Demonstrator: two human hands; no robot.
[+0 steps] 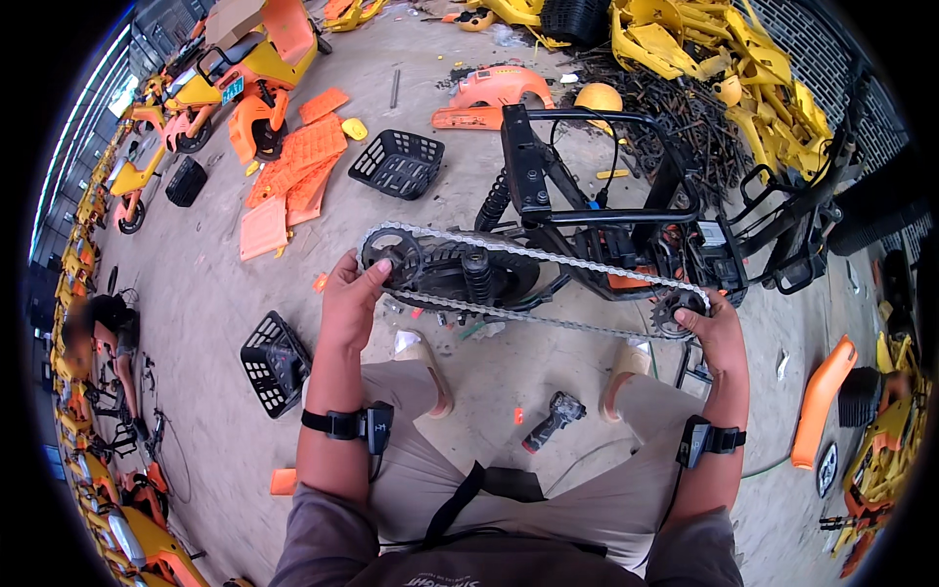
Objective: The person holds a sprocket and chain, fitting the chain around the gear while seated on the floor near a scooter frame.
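Note:
A silver roller chain [548, 256] stretches as a long loop between my two hands. Its left end runs round a large dark sprocket [403, 245], which my left hand [354, 284] grips by the rim, thumb on the near face. At the other end a smaller dark sprocket [668, 315] sits inside the loop, and my right hand [719, 328] is closed on it. The whole set is held up in the air, slanting down to the right. Behind it lies a stripped black scooter frame [606, 215] with its rear wheel [509, 279] and a shock absorber [495, 201].
A cordless power tool [556, 419] lies on the floor between my feet. Black baskets [396, 164] and orange panels [303, 157] are scattered to the left. Yellow body panels [773, 98] pile up at the far right. Another person [110, 323] is at the left, near rows of scooters.

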